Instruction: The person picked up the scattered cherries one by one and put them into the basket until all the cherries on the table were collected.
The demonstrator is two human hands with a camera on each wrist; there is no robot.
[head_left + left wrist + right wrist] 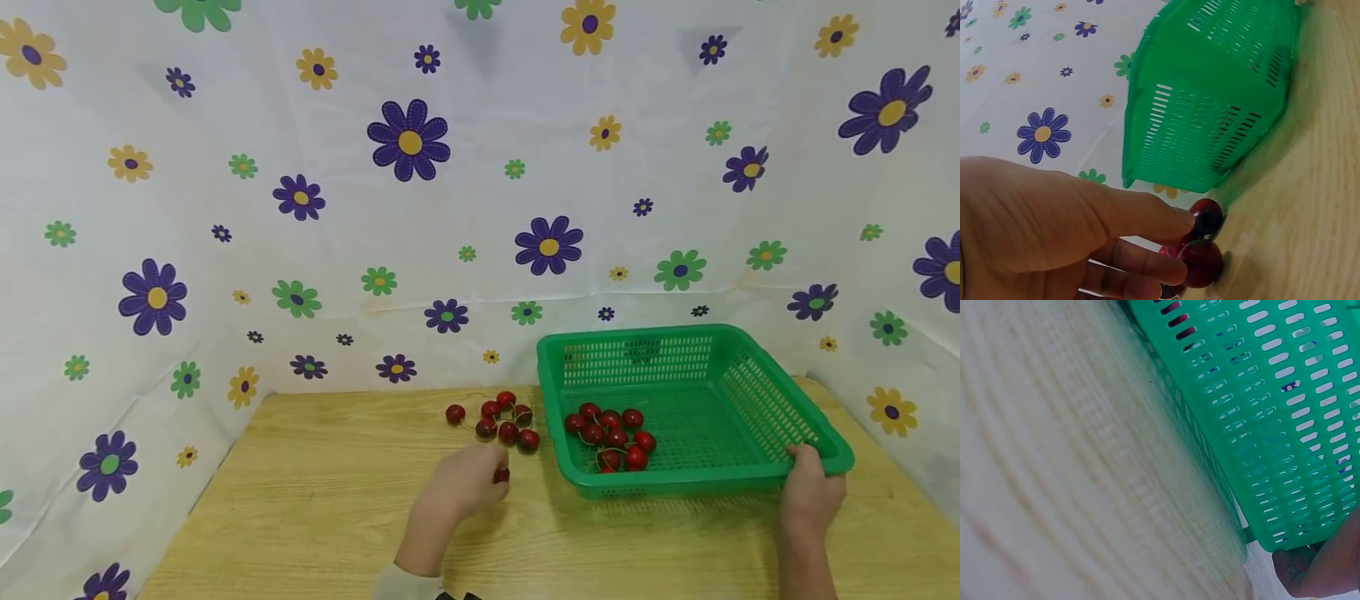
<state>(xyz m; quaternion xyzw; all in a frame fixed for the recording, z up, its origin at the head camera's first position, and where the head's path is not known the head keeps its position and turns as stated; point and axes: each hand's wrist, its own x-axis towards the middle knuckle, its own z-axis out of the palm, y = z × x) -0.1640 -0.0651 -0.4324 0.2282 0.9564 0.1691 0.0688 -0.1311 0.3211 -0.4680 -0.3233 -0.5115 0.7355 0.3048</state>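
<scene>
My left hand (467, 483) is low over the table, in front of the loose cherries (507, 432). Its fingers are curled, and a dark red cherry (502, 475) shows at the fingertips. In the left wrist view the thumb and fingers reach round red cherries (1201, 264), partly hidden by the hand. My right hand (812, 492) grips the near right corner of a green plastic basket (678, 482), thumb over the rim. Several cherries (615, 438) lie together in the left part of the basket.
The wooden table (322, 475) carries the loose cherries just left of the basket. Behind stands a white cloth (337, 250) printed with flowers, which also encloses both sides. The basket's slotted side wall (1191, 137) rises near the left hand.
</scene>
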